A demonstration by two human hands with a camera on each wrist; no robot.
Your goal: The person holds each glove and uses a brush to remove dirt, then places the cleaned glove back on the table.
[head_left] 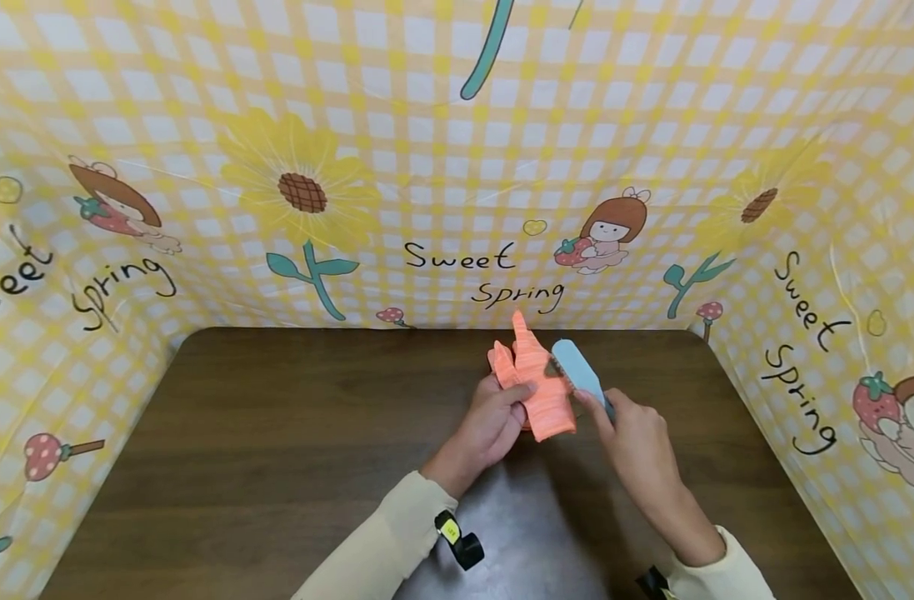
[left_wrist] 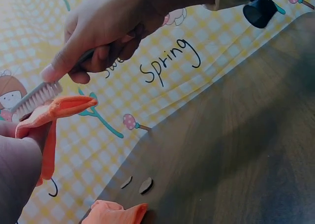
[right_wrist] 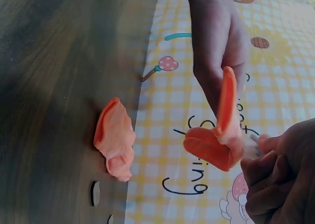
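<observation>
My left hand (head_left: 490, 421) holds up a coral-orange knit glove (head_left: 542, 400), its thumb lying over the fabric. One glove finger points up and away, and a dark patch shows on the glove near the brush. My right hand (head_left: 640, 442) grips a light blue brush (head_left: 576, 367) by its dark handle. In the left wrist view the brush's pale bristles (left_wrist: 42, 97) are against or very close to the glove (left_wrist: 54, 111). A second orange glove (right_wrist: 117, 138) lies on the table in the right wrist view, mostly hidden from the head view.
The dark wooden table (head_left: 277, 433) reaches back to a yellow checked cloth (head_left: 427, 192) that hangs at the back and sides. Two small dark flat pieces, one a thin oval (left_wrist: 146, 185), lie near the second glove. A black strap camera (head_left: 460, 542) sits on the left wrist.
</observation>
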